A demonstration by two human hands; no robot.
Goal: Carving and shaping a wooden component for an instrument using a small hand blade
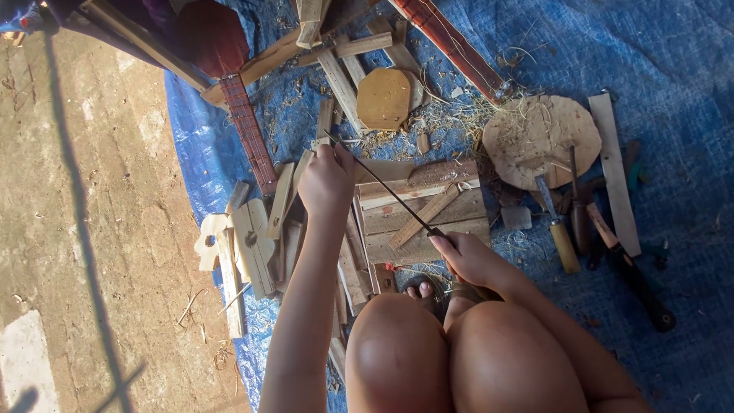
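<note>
Wood shavings already litter the blue tarp (673, 46); my left hand (327, 180) and right hand (468, 258) close around a thin file (386, 187) above the plank block (424, 218); shaping looks midway.

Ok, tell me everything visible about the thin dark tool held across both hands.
The thin dark tool is a slim, straight rod, metal by its look, maybe a file or blade. It slants from upper left to lower right above the wooden blocks. The left hand grips its far tip; the right hand holds the near end.
</note>
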